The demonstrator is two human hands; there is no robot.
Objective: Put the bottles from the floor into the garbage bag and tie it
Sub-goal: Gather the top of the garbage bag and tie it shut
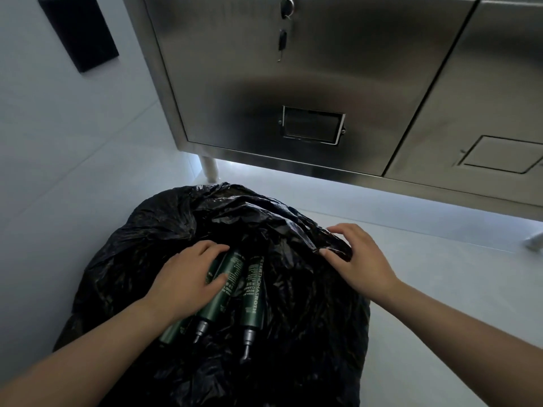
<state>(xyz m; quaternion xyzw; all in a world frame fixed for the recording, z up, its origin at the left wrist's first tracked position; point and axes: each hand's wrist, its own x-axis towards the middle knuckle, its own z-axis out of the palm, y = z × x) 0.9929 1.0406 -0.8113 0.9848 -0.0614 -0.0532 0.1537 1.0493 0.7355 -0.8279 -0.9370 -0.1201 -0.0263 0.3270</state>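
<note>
1. Three dark green bottles (253, 292) lie side by side. Their long axes run away from the person, leaning a bit right, with the grey pump nozzles pointing back toward the wrists
2. They're slim, with pale lettering down the sides, lying on the crinkly black garbage bag (141, 236)
3. Left hand (188, 277) rests flat over the two bottles under it, fingers relaxed and close together, thumb on the middle one. The third bottle sits just right of that thumb, untouched
4. Right hand (358, 259) has its fingers spread on a raised fold of the bag, right of the bottles. Can't tell if the thumb pinches it
</note>
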